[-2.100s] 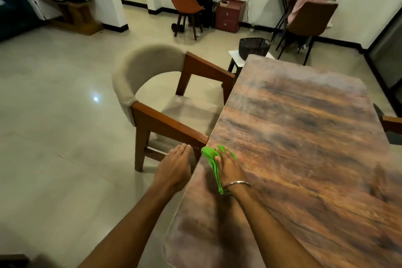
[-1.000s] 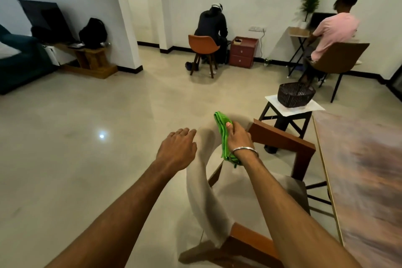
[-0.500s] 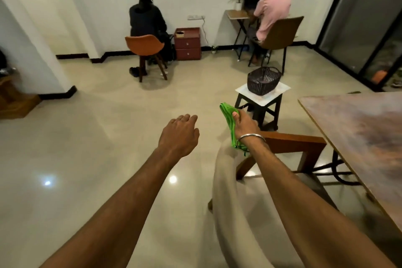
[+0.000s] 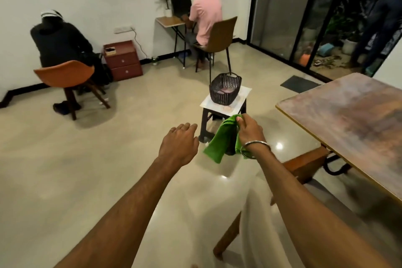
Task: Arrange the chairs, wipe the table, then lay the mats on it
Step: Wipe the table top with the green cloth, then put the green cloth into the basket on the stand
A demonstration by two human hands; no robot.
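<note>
My right hand [image 4: 249, 131] grips a green cloth [image 4: 221, 141] that hangs down in the air, clear of the table. My left hand [image 4: 179, 142] is stretched out beside it, palm down, fingers loosely together, holding nothing. The wooden table [image 4: 356, 119] stands at the right, its near corner about level with my right hand. A beige-backed wooden armchair [image 4: 304, 163] sits below my right arm, tucked at the table's left side and blurred. Ahead of my hands a small stool [image 4: 226, 104] carries a dark basket [image 4: 225, 88] with something pinkish inside.
Two people sit at the far wall with their backs to me, one on an orange chair [image 4: 67, 78], one on a brown chair [image 4: 219, 37] at a small desk. A red drawer unit [image 4: 123, 61] stands between them. Glass doors and a dark floor mat [image 4: 299, 84] lie at right.
My right hand lifted the cloth off the table and I turned left then right, walking past the armchair. The stool with the basket is now nearer.
</note>
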